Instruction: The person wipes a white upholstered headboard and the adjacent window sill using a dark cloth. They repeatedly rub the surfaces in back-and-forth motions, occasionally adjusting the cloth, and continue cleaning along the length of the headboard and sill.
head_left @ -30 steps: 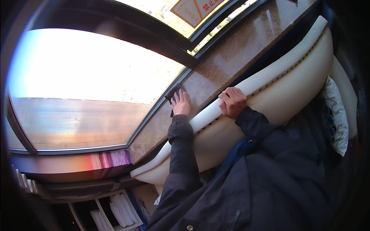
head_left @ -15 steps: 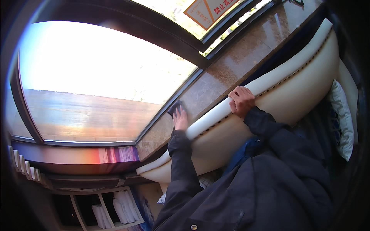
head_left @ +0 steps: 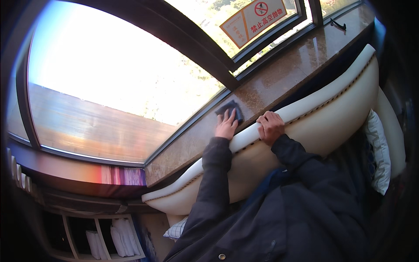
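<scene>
My left hand [head_left: 226, 125] lies flat on a dark cloth [head_left: 231, 107], pressing it against the brown polished stone window sill [head_left: 301, 61]. The fingers are spread over the cloth. My right hand [head_left: 270, 127] grips the rounded top edge of a cream upholstered sofa back [head_left: 331, 109] that runs along the sill. Both forearms are in dark jacket sleeves and reach over the sofa back from below.
A large window with a dark frame [head_left: 192, 48] rises behind the sill, with an orange warning sign [head_left: 257, 15] stuck on the glass. A small dark handle [head_left: 338, 24] sits far along the sill. A white cushion [head_left: 379, 153] lies at right. Shelves with folded white items [head_left: 113, 238] are lower left.
My left hand and the cloth have slid along the sill toward my right hand. The right hand has kept its hold on the sofa back. The view has shifted slightly.
</scene>
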Demonstrator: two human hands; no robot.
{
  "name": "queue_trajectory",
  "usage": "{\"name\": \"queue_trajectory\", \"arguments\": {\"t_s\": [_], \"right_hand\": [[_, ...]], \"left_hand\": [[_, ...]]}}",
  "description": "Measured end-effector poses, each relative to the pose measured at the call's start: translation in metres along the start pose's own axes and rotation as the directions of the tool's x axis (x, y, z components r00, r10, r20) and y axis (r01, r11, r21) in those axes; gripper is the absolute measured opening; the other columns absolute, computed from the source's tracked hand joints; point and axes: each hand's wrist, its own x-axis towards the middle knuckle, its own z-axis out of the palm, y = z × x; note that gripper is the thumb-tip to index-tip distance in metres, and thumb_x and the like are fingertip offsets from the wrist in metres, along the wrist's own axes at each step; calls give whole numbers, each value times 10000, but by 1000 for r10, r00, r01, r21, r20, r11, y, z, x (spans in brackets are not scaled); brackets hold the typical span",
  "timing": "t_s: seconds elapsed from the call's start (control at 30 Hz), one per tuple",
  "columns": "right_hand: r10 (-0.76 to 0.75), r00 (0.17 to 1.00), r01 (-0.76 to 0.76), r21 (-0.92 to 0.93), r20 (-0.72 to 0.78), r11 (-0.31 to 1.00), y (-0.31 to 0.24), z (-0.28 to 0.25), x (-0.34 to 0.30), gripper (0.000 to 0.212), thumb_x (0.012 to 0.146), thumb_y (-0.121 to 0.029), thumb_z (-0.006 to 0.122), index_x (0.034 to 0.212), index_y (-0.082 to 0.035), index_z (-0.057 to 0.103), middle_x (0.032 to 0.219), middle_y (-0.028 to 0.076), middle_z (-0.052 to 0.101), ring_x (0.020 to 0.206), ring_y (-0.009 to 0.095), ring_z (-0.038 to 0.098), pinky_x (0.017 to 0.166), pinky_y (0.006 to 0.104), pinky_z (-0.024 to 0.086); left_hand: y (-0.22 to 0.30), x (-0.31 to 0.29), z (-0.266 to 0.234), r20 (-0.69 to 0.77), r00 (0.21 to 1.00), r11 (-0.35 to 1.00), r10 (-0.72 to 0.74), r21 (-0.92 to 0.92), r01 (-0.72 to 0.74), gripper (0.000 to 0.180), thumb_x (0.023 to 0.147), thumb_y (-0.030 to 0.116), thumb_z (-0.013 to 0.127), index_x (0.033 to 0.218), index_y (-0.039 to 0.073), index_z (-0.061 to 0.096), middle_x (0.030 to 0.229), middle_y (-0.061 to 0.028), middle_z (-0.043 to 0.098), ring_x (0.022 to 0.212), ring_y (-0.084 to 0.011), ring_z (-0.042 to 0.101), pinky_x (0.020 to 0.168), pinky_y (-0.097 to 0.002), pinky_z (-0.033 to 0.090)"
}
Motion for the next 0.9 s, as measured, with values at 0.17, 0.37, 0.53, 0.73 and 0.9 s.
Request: {"name": "queue_trajectory", "arguments": {"t_s": [0.17,0.37,0.53,0.73,0.9], "right_hand": [[-2,1000,2,-10,-23,1000,3,7,-8,136,790,-177,616,864,-66,644,868,122,581,852,333,623,823,437,524],[-21,1000,20,-12,-8,1000,6,9,-8,154,786,-170,591,876,-68,663,873,115,592,852,319,630,822,434,522],[15,999,-15,4,33,1000,1,1,-4,149,783,-157,578,875,-75,662,862,108,580,841,316,621,812,440,515],[-18,999,19,-10,27,1000,0,5,-3,172,761,-130,593,889,-61,684,881,105,604,854,310,628,831,440,517],[-21,999,22,-24,33,999,5,7,-9,204,760,-116,579,909,-48,701,911,109,624,880,308,644,851,430,520]], "left_hand": [[-129,-55,-29,74,960,897,-271,381,224,497,973,374,551,1444,218,529,1664,-99,261,1430,-500,294,1041,-693,367],[6,5,14,-3,998,998,-62,-33,62,616,949,390,592,1538,280,447,1604,-104,371,1375,-417,377,1095,-537,371],[36,28,-2,-12,1000,998,12,-68,-12,627,952,401,593,1549,302,429,1591,-76,392,1402,-391,371,1084,-544,394],[-142,-76,-20,-75,704,708,-706,-72,702,592,967,380,465,1535,275,334,1603,-73,323,1427,-481,311,1111,-632,310],[-154,-105,1,-187,590,609,-785,-63,790,575,977,332,446,1528,238,310,1580,-79,338,1413,-509,308,1129,-639,284]]}}
